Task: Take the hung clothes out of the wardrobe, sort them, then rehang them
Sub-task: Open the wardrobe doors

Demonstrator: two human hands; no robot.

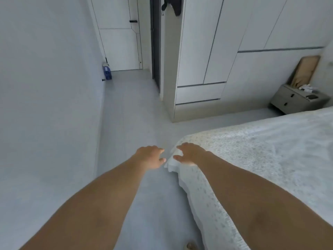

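A white wardrobe (201,51) stands ahead on the right with its tall doors closed; no hung clothes show inside it. Some dark garments (173,5) hang at its upper left corner, cut off by the frame's top. Both my arms stretch forward. My left hand (150,156) hovers over the floor beside the bed corner, fingers loosely curled and holding nothing. My right hand (189,153) rests with spread fingers on the corner of the white patterned bedspread (252,150).
The bed fills the right foreground. A pale floor aisle (133,112) runs ahead to a closed white door (119,40). A blue object (107,72) leans by the left wall. A grey nightstand (295,100) with clutter and a tan board (304,70) sits far right.
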